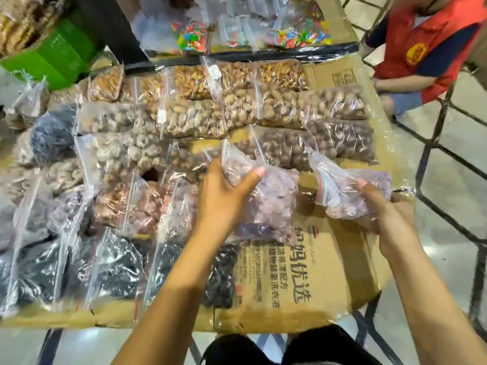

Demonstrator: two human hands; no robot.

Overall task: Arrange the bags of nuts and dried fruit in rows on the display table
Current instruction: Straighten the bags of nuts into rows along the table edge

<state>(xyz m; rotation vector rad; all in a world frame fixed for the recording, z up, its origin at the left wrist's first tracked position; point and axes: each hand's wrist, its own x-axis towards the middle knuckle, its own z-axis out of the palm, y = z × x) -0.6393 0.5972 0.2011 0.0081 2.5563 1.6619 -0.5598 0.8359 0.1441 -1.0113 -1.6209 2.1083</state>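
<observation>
**2 bags held over the bare cardboard**

The left hand (226,196) grasps the left bag (266,206) at its left edge, with the thumb lying across the top. The right hand (387,214) grasps the right bag (347,191) at its right end, fingers curled round it. Both bags hold pale purplish fruit. Both are over the bare right part of the cardboard (303,272); I cannot tell if they touch it.

On the left part of the cardboard, the row of reddish bags (126,206) ends just beside the left hand. The dark bags (118,267) fill the near row and the brown bags (316,143) the far side.

I judge that the left bag goes down first. It is nearer the row's end, and its long axis already runs away from the person, zip end far. The right bag lies slanted, zip toward the far left, so it probably needs a turn.
</observation>
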